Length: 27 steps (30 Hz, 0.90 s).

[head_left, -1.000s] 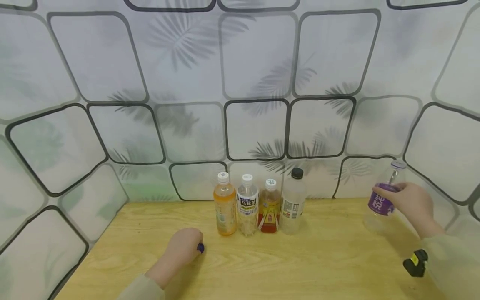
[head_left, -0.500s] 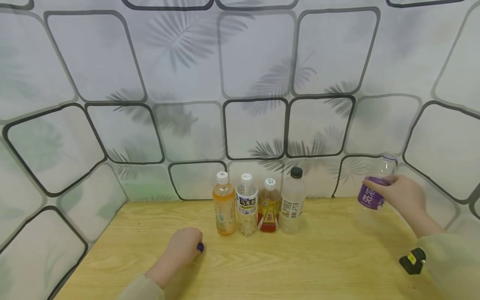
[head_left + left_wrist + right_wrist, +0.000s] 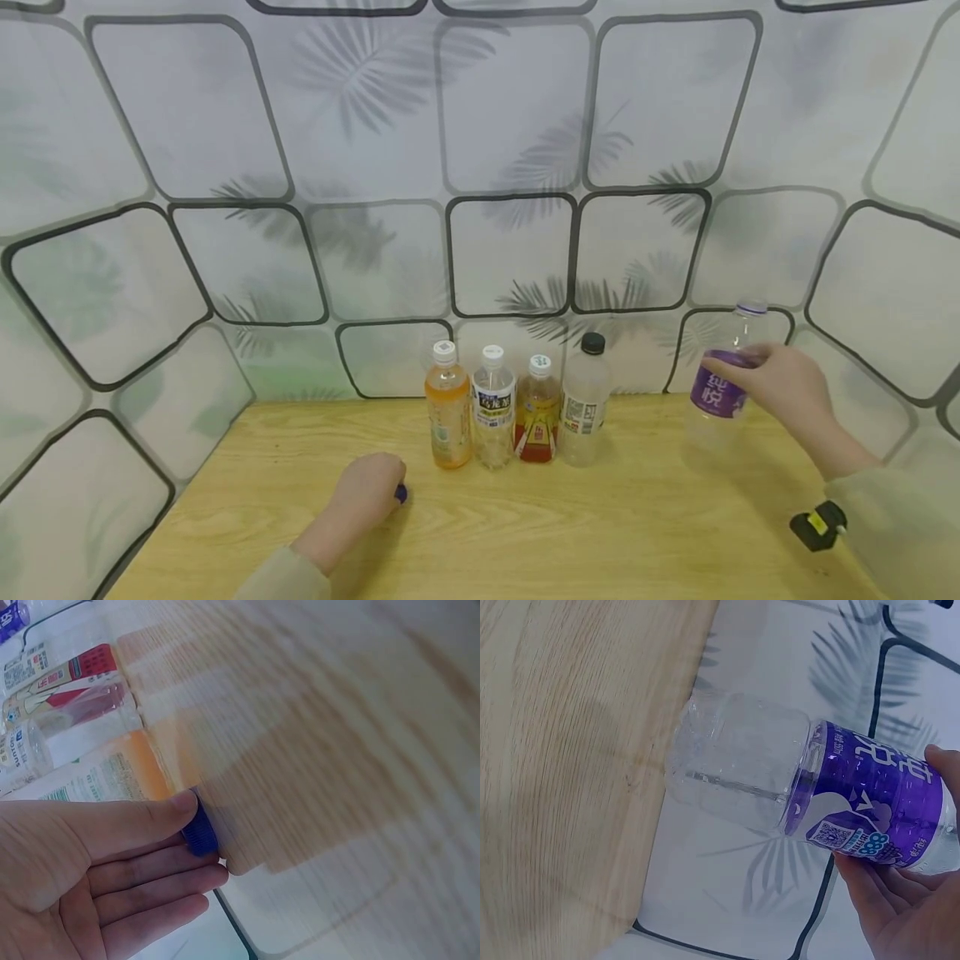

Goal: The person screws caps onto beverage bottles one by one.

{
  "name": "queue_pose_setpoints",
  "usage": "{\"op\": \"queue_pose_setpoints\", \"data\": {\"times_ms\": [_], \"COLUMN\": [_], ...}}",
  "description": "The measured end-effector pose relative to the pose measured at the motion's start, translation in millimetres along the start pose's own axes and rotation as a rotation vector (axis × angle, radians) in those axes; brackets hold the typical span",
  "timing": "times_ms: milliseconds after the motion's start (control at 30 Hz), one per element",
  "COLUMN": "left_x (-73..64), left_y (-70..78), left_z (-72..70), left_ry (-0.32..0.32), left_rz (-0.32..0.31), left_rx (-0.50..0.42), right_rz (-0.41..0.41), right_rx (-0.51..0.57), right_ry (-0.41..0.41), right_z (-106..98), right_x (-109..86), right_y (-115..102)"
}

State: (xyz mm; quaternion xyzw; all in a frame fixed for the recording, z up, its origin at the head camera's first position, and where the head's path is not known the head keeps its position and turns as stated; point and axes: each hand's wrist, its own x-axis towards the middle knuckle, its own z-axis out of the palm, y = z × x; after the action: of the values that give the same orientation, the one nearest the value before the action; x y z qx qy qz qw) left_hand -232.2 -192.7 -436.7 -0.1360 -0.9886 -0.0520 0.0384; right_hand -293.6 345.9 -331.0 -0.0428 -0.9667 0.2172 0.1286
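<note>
My left hand [image 3: 366,490] is low over the table, left of the bottle row. It pinches a dark blue bottle cap [image 3: 201,834] between thumb and index finger, the other fingers extended below. At the right, my right hand [image 3: 795,390] grips a clear plastic bottle [image 3: 718,385] around its purple label. The bottle leans, its neck with a purple ring tipped right of its base. In the right wrist view, thumb and fingers wrap the upper label [image 3: 877,799], and the see-through base overlaps the table's far edge.
Centre back stand an orange drink bottle [image 3: 448,417], a clear bottle with a white cap [image 3: 493,433], a small bottle with a red and yellow label [image 3: 537,425] and a black-capped clear bottle [image 3: 583,417]. Behind the wooden table [image 3: 525,533] rises a patterned backdrop [image 3: 517,258].
My right hand has moved left with the purple-labelled bottle, toward the row. My left hand keeps its place with the blue cap. The standing bottles have not moved.
</note>
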Motion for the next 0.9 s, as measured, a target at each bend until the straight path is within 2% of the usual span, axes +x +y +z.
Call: {"op": "queue_pose_setpoints", "data": {"times_ms": [300, 900], "left_x": [-1.0, -2.8], "left_y": [1.2, 1.2], "left_z": [-1.1, -0.9], "left_ry": [0.04, 0.053], "left_rz": [0.017, 0.019], "left_rx": [0.025, 0.014], "right_rz": [-0.059, -0.147], "right_rx": [-0.001, 0.042], "right_ry": [-0.008, -0.056], "right_z": [1, 9], "right_x": [-8.6, -33.1], "right_y": [-14, -50]}}
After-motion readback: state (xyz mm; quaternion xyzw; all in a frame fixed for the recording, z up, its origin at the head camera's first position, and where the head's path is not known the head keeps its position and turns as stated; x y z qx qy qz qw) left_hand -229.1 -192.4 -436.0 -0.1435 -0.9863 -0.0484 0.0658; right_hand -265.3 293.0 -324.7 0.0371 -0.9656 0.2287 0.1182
